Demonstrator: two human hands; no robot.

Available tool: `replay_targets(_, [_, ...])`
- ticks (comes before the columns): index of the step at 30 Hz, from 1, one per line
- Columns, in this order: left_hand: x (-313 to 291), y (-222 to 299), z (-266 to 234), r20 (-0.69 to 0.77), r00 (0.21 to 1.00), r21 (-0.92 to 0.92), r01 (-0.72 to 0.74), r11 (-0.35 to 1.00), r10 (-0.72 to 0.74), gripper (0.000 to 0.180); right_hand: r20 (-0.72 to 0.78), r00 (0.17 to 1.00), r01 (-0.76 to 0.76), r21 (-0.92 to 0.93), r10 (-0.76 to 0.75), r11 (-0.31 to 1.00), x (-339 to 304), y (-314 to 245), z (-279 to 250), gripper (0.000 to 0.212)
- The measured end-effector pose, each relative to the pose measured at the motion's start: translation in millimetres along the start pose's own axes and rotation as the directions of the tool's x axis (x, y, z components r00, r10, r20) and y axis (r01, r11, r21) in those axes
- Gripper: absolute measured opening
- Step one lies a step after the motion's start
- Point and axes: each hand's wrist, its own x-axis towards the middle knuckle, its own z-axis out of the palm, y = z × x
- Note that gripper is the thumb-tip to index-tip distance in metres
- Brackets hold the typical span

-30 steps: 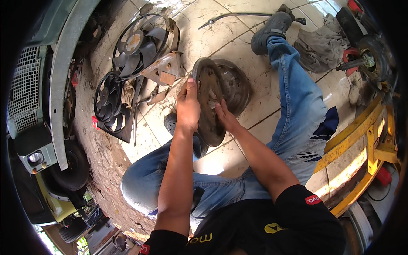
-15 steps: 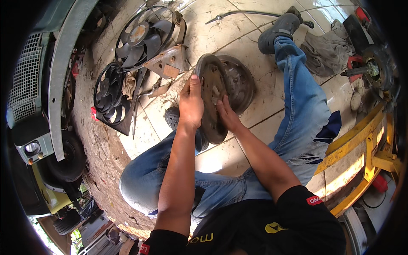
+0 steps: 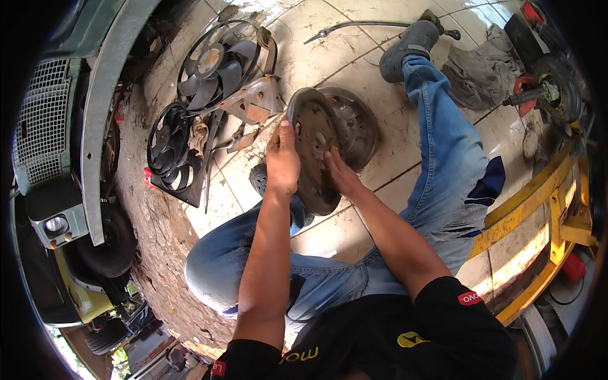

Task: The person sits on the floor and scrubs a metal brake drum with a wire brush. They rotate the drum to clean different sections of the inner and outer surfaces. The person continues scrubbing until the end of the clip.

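A dirty, dark round wheel cover (image 3: 311, 123) is tilted up on its edge between my hands, its dusty brown face turned partly toward me. My left hand (image 3: 283, 163) grips its left rim, thumb lying along the edge. On the lower right side, my right hand (image 3: 342, 173) holds it with fingertips against the face near the middle; part of that grip is hidden. Just behind, a second wheel cover (image 3: 364, 126) lies on the tiles, partly covered by the first.
Two black radiator fans (image 3: 209, 63) and a metal bracket (image 3: 253, 98) lie at the far left. A hose (image 3: 364, 23) stretches along the back. To the right are a grey cloth (image 3: 481, 73) and a yellow metal frame (image 3: 522, 221). A vehicle's grille (image 3: 41, 126) stands at left.
The wheel cover has turned slightly, showing more of its face. Both hands keep hold of it, and the right fingertips have shifted a little on the face. The view has shifted slightly.
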Motion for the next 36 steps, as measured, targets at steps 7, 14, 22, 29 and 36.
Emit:
replay_targets(7, [14, 0, -1, 0.070, 0.997, -0.023, 0.027, 0.999, -0.025, 0.056, 0.048, 0.997, -0.053, -0.032, 0.054, 0.998, 4, 4, -3, 0.087])
replay_targets(14, [16, 0, 5, 0.080, 0.996, -0.007, -0.035, 0.999, 0.036, 0.054, 0.009, 0.994, -0.110, -0.006, 0.110, 0.994, 11, 6, 0, 0.088])
replay_targets(22, [12, 2, 16, 0.106, 0.993, 0.089, -0.059, 0.994, 0.049, 0.055, -0.015, 0.996, -0.083, -0.040, 0.083, 0.996, 6, 1, -5, 0.089])
replay_targets(29, [12, 1, 16, 0.076, 0.996, -0.020, -0.047, 0.999, 0.049, 0.051, 0.002, 0.992, -0.124, 0.006, 0.124, 0.992, 2, -4, -5, 0.089])
replay_targets(36, [16, 9, 6, 0.045, 0.998, -0.127, 0.040, 0.991, -0.034, 0.051, -0.024, 0.995, -0.097, -0.034, 0.096, 0.995, 16, 25, 6, 0.086])
